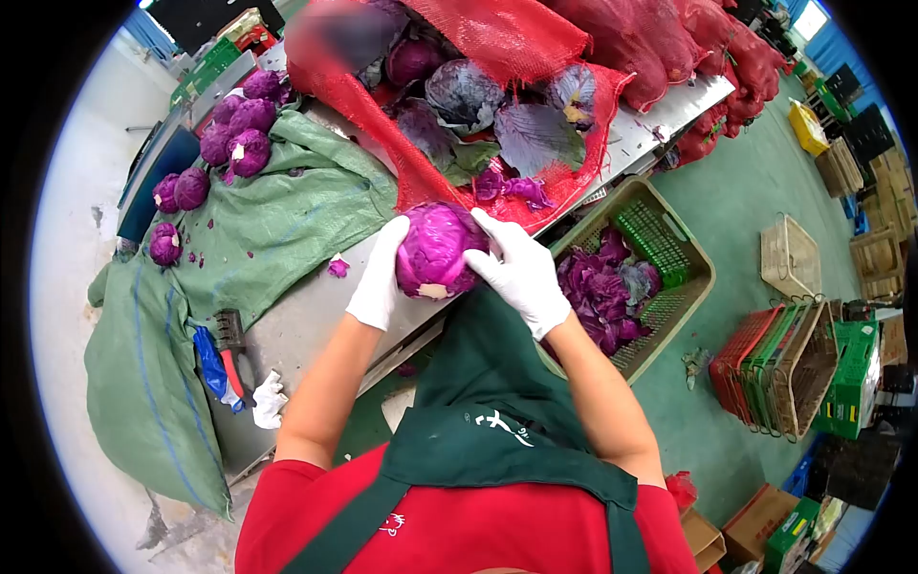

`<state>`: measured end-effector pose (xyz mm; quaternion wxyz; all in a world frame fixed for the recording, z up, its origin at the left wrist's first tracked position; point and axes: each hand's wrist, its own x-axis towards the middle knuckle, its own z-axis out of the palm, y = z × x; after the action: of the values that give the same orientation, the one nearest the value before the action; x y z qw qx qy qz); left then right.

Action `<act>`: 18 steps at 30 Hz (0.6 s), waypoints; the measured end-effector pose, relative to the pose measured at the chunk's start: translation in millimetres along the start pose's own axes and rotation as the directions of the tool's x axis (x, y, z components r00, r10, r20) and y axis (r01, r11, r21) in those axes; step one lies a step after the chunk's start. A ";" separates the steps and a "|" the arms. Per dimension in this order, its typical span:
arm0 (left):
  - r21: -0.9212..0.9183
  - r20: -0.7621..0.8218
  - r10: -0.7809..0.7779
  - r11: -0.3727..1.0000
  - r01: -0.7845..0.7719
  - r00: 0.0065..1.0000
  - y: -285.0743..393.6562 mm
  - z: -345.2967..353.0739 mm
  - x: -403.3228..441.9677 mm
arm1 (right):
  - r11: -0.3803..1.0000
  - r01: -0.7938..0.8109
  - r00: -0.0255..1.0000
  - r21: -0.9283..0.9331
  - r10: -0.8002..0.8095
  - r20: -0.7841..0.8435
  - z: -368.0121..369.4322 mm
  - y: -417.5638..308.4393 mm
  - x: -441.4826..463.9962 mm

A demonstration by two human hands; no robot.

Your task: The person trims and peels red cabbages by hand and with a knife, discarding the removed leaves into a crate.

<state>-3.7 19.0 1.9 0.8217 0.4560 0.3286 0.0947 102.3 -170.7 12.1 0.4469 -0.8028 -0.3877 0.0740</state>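
Between my two white-gloved hands is a peeled red cabbage (440, 244), bright purple, its pale cut stem facing toward me. My left hand (383, 273) cups its left side, and my right hand (519, 271) grips it from the right. Just beyond it lies an open red mesh sack (406, 158) with dark, unpeeled red cabbages (464, 96) and loose leaves inside. To the right and below table height, a crate (703, 277) contains torn purple leaves (602, 292).
Several peeled cabbages (251, 153) rest on a green woven sack (287, 234) at left. A brush (230, 335), a red-handled tool (232, 371) and a crumpled white cloth (271, 400) lie nearby. Full red sacks (650, 48) stand at the back; stacked crates (779, 368) are on the floor.
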 end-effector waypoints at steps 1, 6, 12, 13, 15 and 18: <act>0.036 -0.001 0.060 0.998 -0.060 0.998 -2.3 -1.7 1.4 | 0.998 0.013 1.000 0.053 -0.013 -0.013 -4.6 -0.1 2.0; 0.060 0.076 0.098 0.993 -0.103 0.992 0.2 -5.5 6.0 | 0.998 -0.036 0.994 -0.050 0.031 -0.103 -32.1 8.2 12.3; 0.240 0.301 0.142 0.946 -0.219 0.943 6.5 -22.6 6.7 | 0.932 -0.346 0.901 -0.105 0.300 -0.313 -46.1 107.9 16.7; 0.240 0.296 0.144 0.946 -0.220 0.944 4.5 -26.6 8.7 | 0.894 -0.397 0.890 -0.207 0.320 -0.323 -51.5 119.0 12.0; 0.254 0.316 0.185 0.929 -0.271 0.931 -0.7 -34.7 12.3 | 0.742 -0.451 0.887 -0.495 0.311 -0.342 -57.9 87.0 -2.3; 0.221 0.379 0.166 0.939 -0.263 0.910 1.3 -35.4 15.2 | 0.936 -0.185 0.940 -0.299 0.080 -0.331 -49.3 54.6 -11.4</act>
<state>-14.0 51.0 -17.0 0.7828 0.6054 0.1323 0.0562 147.8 -227.4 -3.7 0.3582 -0.8914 -0.2631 -0.0890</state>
